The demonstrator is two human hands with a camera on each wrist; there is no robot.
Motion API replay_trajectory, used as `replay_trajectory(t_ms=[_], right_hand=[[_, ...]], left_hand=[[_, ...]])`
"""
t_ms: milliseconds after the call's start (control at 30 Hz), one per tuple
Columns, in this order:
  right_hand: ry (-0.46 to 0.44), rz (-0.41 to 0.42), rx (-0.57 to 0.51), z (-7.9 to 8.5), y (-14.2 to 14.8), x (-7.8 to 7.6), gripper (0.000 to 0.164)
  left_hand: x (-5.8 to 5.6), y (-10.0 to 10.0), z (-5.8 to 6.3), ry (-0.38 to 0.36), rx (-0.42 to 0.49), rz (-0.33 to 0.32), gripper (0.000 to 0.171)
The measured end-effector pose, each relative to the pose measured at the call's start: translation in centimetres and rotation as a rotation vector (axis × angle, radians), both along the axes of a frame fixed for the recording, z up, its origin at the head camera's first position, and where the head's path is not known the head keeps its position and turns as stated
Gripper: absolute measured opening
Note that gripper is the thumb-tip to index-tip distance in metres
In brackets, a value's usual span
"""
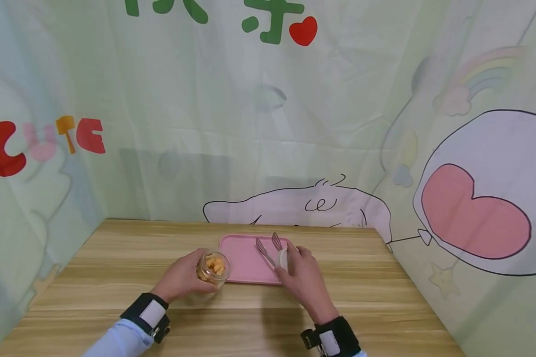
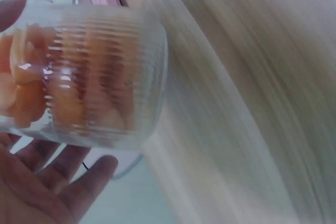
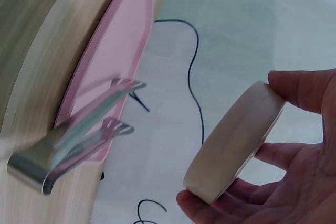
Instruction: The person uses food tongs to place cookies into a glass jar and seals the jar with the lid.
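Note:
My left hand (image 1: 185, 275) grips a clear ribbed glass jar (image 2: 105, 77), fingers and thumb round its side. Orange-yellow chunks (image 1: 215, 264) fill much of the jar, and its mouth is uncovered. A round white lid (image 3: 236, 140) is pinched by its edge between the thumb and fingers of my right hand (image 1: 301, 275). Metal tongs (image 3: 84, 124) rest on the pink tray (image 1: 243, 267), just left of the right hand in the head view, their tips toward the back. The jar overlaps the tray's left edge in that view.
The wooden table (image 1: 129, 263) reaches back to a printed cloth backdrop (image 1: 183, 163), which also hangs along both sides. Each wrist wears a black strap with a camera.

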State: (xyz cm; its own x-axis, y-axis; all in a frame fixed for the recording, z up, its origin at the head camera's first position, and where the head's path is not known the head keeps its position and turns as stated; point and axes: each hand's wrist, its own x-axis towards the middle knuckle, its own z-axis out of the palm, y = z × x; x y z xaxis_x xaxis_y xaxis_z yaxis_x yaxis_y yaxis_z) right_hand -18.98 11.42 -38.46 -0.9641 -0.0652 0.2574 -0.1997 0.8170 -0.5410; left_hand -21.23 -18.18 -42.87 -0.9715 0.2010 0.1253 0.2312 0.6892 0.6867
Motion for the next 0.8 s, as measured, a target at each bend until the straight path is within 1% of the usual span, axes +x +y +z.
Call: replay_trajectory(t_ms=[133, 200, 267, 333, 400, 500, 633, 800], right_hand=[[0.007, 0.091, -0.035, -0.1, -0.3, 0.4, 0.070], [-0.008, 0.136, -0.053, -0.2, -0.5, 0.6, 0.069], [-0.013, 0.181, -0.061, -0.5, -0.7, 0.7, 0.069], [-0.021, 0.219, -0.074, -0.6, -0.9, 0.8, 0.069], [-0.032, 0.245, -0.083, -0.8, -1.1, 0.9, 0.069], [-0.048, 0.283, -0.101, -1.0, -1.2, 1.0, 0.069], [-0.042, 0.340, -0.121, -1.4, -1.4, 1.0, 0.069], [-0.006, 0.389, -0.113, -1.8, -1.7, 1.0, 0.071]], left_hand=[[0.5, 1.8, 0.3, 0.040, -0.041, -0.008, 0.090], [0.7, 2.8, 0.5, 0.050, -0.069, -0.016, 0.089], [0.9, 3.7, 0.6, 0.073, -0.097, -0.037, 0.087], [1.2, 4.4, 0.6, 0.101, -0.114, -0.074, 0.083], [1.4, 5.0, 0.7, 0.124, -0.128, -0.107, 0.080], [1.6, 5.7, 0.6, 0.149, -0.148, -0.142, 0.080], [1.6, 6.5, 0.7, 0.143, -0.165, -0.158, 0.081], [1.5, 7.2, 0.6, 0.119, -0.148, -0.186, 0.079]])
